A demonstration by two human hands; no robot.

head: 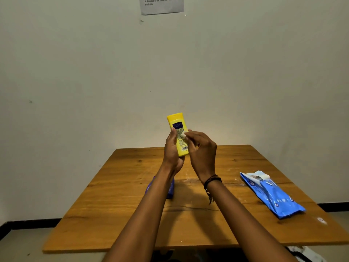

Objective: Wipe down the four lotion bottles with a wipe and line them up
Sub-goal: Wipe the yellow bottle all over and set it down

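Observation:
My left hand (172, 148) grips a yellow lotion bottle (177, 125) upright in the air above the far half of the wooden table (117, 214). Its back label with a barcode faces me. My right hand (202, 150) pinches a small white wipe (182, 134) against the middle of that label. A blue-purple bottle (171, 188) lies on the table below my left forearm, which hides most of it. No other lotion bottles are visible.
A blue pack of wet wipes (272, 193) lies on the right side of the table with its flap peeled open. A plain wall stands right behind the table, with a printed sheet (161, 4) taped high up. Floor shows beside the table's left and right edges.

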